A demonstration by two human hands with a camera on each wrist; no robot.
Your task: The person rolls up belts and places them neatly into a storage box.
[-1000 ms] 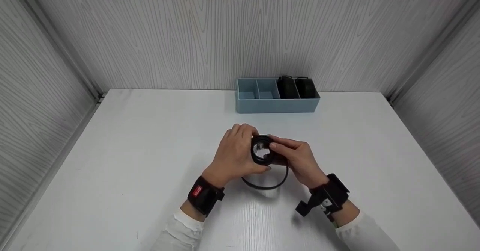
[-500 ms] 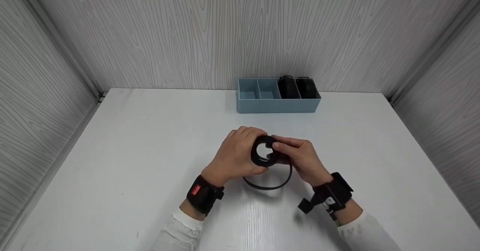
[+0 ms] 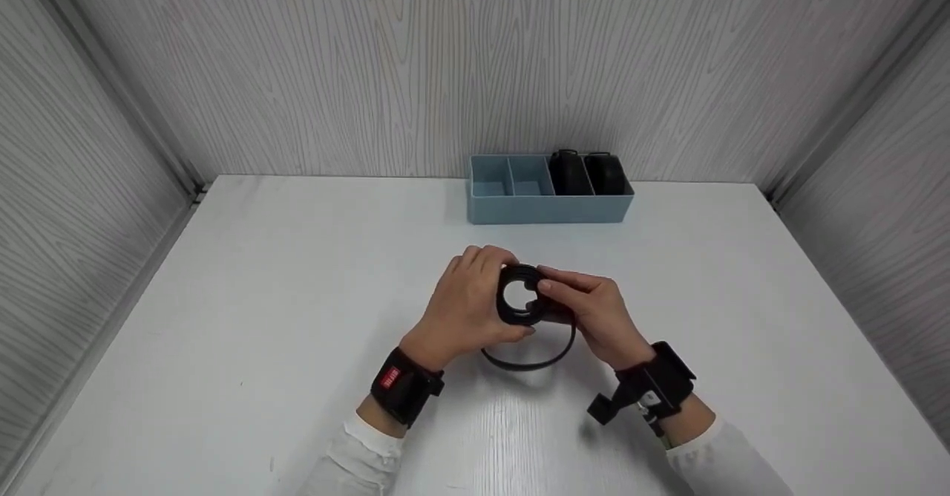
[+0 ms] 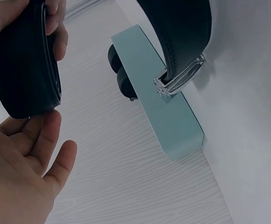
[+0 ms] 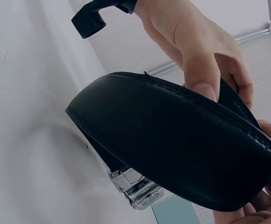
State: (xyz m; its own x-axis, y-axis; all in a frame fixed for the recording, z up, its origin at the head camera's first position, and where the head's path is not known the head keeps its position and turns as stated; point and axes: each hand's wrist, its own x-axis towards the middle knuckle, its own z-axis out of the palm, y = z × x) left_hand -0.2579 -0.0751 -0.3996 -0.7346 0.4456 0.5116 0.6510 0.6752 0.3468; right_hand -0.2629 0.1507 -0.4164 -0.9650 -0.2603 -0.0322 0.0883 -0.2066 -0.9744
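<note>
A black leather belt [image 3: 519, 321], wound into a coil, is held over the white table between both hands. My left hand [image 3: 466, 299] grips the coil from the left, its thumb below and fingers over the top. From the right, my right hand [image 3: 592, 307] pinches the coil's edge between thumb and fingers. A loose length of belt hangs in a loop under the hands. In the left wrist view, the silver buckle [image 4: 179, 81] shows on that hanging part. The right wrist view has the stitched leather band up close, with the buckle below it.
A blue-grey divided tray [image 3: 545, 210] stands at the table's back edge, behind the hands. Its two right compartments hold rolled black belts [image 3: 570, 175]. Pale wood-grain walls [image 3: 334, 73] enclose the table at the back and both sides.
The coil has shifted and turned slightly in my hands, and its opening shows more plainly. The hanging loop sits a little higher. The tray has stayed put.
</note>
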